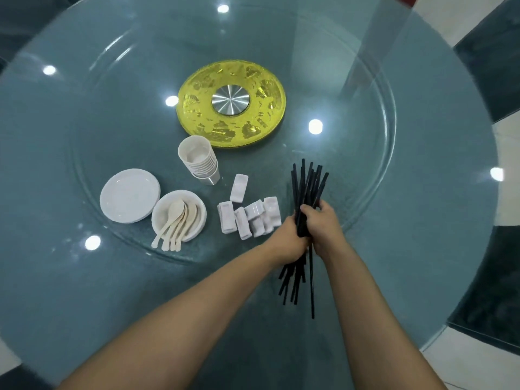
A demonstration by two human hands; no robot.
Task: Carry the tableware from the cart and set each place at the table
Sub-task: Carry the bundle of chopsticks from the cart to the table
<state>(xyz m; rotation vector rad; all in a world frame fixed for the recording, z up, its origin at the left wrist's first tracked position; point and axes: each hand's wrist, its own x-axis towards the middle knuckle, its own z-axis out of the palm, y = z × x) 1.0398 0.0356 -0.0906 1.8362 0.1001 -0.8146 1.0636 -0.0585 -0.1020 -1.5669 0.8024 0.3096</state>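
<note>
Both hands hold a bundle of chopsticks [308, 184] over the table [394, 220].
Well left of the fingers sit plates [129, 195], a bowl [201, 209] of spoons [174, 220] and cups [199, 161]; the rests [250, 218] lie just beside the left knuckles. The left hand [289, 237] and right hand [323, 226] curl round the bundle's middle from opposite sides. The far tips fan out beyond the fingers, and one stick hangs lower toward the wrists. It seems wise to tap the ends level on the table, then ease one hand's grip and draw off a pair at a time.
</note>
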